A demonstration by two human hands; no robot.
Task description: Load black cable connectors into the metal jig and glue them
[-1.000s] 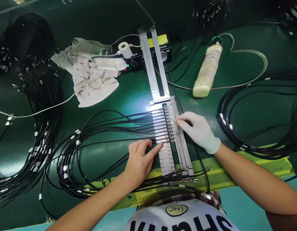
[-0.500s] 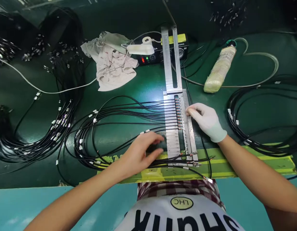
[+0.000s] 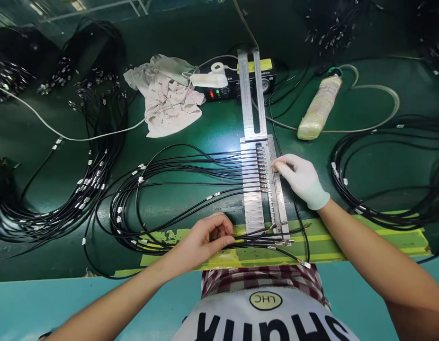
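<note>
A slotted metal jig (image 3: 254, 208) lies on the bench, with several black cables (image 3: 219, 163) laid side by side across its upper part. Their stripped ends line up along the slot near the right rail. My right hand (image 3: 302, 180), in a white glove, is closed in a pinch at the outer edge of that rail. My bare left hand (image 3: 210, 235) is low on the left of the jig, thumb and curled fingers closing on a black cable of the loose bunch (image 3: 253, 240) crossing the jig's lower end. The fingertips partly hide that grip.
Coiled cable bundles with white tags (image 3: 86, 199) lie at left, and another coil (image 3: 342, 175) at right. Behind the jig are a black control box (image 3: 233, 85), a crumpled cloth (image 3: 169, 104) and a wrapped bottle (image 3: 319, 108) with a tube. Yellow-green tape (image 3: 389, 237) runs along the front edge.
My left hand has moved down toward the bunch at the jig's lower end, and its spread fingers have closed. My right hand stays at the rail. The view has shifted slightly.
</note>
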